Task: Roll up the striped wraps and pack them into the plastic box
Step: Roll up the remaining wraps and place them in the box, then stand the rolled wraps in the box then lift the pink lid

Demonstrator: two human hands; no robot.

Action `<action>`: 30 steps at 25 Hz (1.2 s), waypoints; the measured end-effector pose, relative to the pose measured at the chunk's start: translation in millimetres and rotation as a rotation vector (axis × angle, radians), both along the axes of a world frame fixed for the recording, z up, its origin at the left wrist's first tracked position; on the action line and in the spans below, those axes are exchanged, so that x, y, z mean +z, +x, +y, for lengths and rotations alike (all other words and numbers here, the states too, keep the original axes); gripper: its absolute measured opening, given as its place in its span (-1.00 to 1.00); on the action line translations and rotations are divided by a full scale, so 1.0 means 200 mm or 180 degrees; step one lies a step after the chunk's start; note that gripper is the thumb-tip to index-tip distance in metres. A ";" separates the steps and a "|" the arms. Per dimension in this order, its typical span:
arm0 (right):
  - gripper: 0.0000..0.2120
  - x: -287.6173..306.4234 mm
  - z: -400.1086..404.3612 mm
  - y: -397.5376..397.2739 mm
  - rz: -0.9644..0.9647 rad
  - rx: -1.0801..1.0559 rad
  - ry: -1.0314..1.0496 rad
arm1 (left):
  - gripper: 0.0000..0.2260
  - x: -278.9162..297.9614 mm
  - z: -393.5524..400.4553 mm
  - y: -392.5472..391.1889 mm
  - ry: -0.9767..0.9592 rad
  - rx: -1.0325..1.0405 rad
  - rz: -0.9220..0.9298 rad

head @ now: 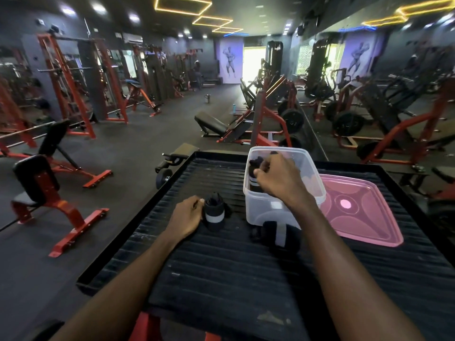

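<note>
Striped wraps, rolled into tight black bundles with a pale band, are being packed into a clear plastic box (268, 207) on a ribbed black bench (221, 271) in a gym. Seen from the head camera, the right hand (278, 178) reaches over the box rim, its grip curled round a rolled wrap in the box (254, 174) and lowering it against the near-left wall. The left hand (186, 216) rests on the bench, fingers curled with the thumb touching a second rolled wrap (214, 214) that stands upright just left of the box. A third roll (280, 233) lies on its side against the box's near wall. The pink lid (357, 210) sits flat to the right, touching the box.

The risk now appears to be unrolling: if the right hand lets go before the wrap is wedged against the wall, the roll could spring loose and crowd the space. The standing roll looks top-heavy and might tip if nudged. Pressing down on the rim could also slide the light box across the ribs.
</note>
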State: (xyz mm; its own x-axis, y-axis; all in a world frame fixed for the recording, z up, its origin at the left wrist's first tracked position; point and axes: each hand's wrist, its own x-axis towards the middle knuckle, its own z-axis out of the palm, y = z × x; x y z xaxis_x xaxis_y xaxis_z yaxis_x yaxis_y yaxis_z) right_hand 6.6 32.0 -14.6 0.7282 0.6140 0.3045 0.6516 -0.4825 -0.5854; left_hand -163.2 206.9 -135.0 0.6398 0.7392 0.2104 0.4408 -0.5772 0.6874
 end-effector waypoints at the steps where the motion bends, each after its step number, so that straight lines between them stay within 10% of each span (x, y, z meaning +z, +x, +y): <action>1: -0.90 -0.02 -0.01 0.05 -0.0093 -0.0009 -0.0275 | -0.72 0.00 0.01 0.03 0.0047 0.0111 0.0195; 14: -0.68 -0.05 -0.05 0.35 -0.0902 0.0270 -0.2591 | -0.60 -0.03 0.00 0.06 -0.0166 0.0722 -0.0420; 24: -0.40 -0.06 0.02 0.34 -0.0774 0.0666 -0.2684 | -0.65 -0.02 -0.01 0.07 -0.0289 0.0773 -0.0474; 30: -0.81 -0.01 -0.01 0.39 -0.0676 0.0669 -0.2919 | -0.67 -0.02 0.01 0.08 -0.0319 0.0839 -0.0515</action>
